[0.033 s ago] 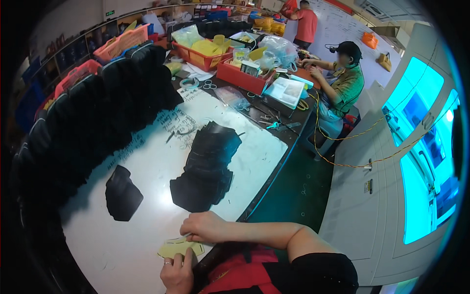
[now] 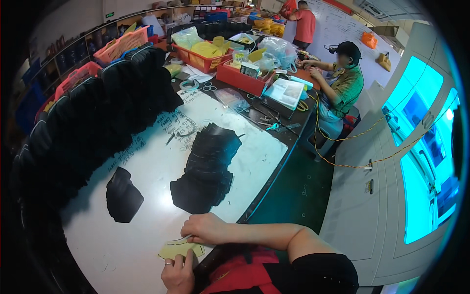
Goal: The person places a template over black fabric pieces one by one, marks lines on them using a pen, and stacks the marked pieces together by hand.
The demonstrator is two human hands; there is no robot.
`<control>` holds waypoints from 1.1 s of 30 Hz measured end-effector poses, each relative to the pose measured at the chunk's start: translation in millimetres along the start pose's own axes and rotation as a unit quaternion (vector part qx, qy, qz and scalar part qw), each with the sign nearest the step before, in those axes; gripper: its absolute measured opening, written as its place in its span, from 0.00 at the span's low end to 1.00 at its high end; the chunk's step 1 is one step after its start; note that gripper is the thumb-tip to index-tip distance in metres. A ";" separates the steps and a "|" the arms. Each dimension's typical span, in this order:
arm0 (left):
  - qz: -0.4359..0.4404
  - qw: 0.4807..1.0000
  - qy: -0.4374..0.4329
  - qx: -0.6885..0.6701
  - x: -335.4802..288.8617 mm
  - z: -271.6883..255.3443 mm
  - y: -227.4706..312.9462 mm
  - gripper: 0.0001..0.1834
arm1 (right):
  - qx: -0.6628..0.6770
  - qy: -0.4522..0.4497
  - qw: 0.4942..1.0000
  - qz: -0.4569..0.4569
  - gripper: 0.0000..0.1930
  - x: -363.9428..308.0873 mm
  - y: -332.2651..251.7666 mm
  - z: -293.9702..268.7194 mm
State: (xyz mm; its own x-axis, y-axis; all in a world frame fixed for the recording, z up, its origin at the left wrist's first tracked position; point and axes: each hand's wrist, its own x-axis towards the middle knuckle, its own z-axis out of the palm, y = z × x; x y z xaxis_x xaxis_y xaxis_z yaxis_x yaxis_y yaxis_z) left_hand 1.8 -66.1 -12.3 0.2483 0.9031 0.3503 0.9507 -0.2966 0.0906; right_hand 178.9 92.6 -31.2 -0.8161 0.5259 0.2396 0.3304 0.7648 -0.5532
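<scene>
A yellow-green template (image 2: 174, 251) with dark slots along its edges lies flat near the front of the white board. My left hand (image 2: 178, 275), with a ring on one finger, rests extended fingertips on the template's near side. Closed in a pinch, my right hand (image 2: 206, 229) is at its upper right edge. A slim pale tool (image 2: 187, 237) shows partly under the right fingers; its tip is hard to make out. A black cut piece (image 2: 124, 196) lies alone on the left, and a fanned stack of similar black pieces (image 2: 205, 166) lies just beyond my right hand.
Black pieces (image 2: 93, 127) stand in a long row along the left. Red baskets (image 2: 208, 62), a red box (image 2: 242, 78), a white tray (image 2: 285, 93) and small tools (image 2: 276, 126) fill the far table. A seated person (image 2: 345, 78) works there; a cabinet (image 2: 362, 210) stands right.
</scene>
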 end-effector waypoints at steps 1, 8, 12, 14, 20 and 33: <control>0.004 1.000 -0.022 0.005 -0.4 -1.6 -0.2 0.21 | -0.007 0.008 1.000 -0.003 0.10 -0.3 1.3 -1.0; -0.010 0.999 -0.041 0.018 3.5 -1.8 23.4 0.17 | -0.067 0.082 0.993 -0.048 0.06 12.5 -0.4 -4.5; -0.009 1.000 -0.027 -0.001 16.6 0.8 27.7 0.19 | -0.081 0.074 0.991 -0.071 0.06 42.9 -28.7 -43.1; -0.018 1.000 0.006 0.002 14.4 3.7 30.8 0.21 | -0.034 -0.035 0.998 -0.036 0.10 52.5 -42.8 -40.0; -0.063 0.998 0.004 -0.003 -7.9 19.4 37.0 0.24 | -0.019 -0.261 0.959 -0.109 0.15 84.1 -65.4 -5.2; -0.057 0.997 -0.031 -0.037 -2.3 11.4 34.9 0.21 | -0.055 -0.184 0.961 -0.199 0.10 92.5 -65.4 8.4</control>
State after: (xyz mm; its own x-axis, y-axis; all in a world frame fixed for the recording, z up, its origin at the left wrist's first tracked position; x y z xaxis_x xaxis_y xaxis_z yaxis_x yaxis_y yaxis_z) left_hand 36.5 -75.0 -20.5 0.1527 0.9489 0.2763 0.9578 -0.2110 0.1950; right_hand 77.8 88.1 20.4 -0.9939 0.0323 0.1057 -0.0109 0.9231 -0.3845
